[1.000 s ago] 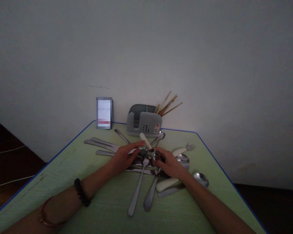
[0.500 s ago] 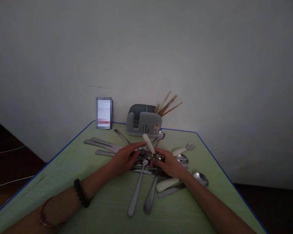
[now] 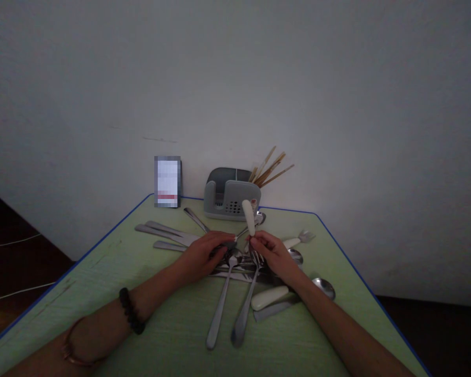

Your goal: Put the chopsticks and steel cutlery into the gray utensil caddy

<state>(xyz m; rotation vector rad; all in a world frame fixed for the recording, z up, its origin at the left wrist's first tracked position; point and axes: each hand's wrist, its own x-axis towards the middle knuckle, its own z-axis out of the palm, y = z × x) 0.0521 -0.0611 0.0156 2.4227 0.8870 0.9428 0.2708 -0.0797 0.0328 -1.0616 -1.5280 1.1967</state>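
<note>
My right hand (image 3: 272, 254) pinches a white-handled spoon (image 3: 248, 217) near the base of its handle. The handle points up in front of the grey holder, and its metal end is mostly hidden by my fingers. Beside it, my left hand (image 3: 206, 254) rests over the cutlery pile with thumb and fingers apart. Beneath and between the hands lie a metal spoon (image 3: 221, 314) and a metal fork (image 3: 241, 319), both with handles toward me. Several table knives (image 3: 165, 233) stick out to the left of my left hand.
A grey cutlery holder (image 3: 231, 201) with chopsticks (image 3: 272, 170) stands against the wall. A phone (image 3: 167, 183) leans at the back left. White-handled fork (image 3: 298, 241), another white handle (image 3: 270, 297) and a spoon bowl (image 3: 324, 288) lie at right on the green table (image 3: 160, 335).
My right hand has lifted the white-handled spoon slightly up and to the right, turning its handle more upright. My left fingers have drawn away from that handle and lowered a little.
</note>
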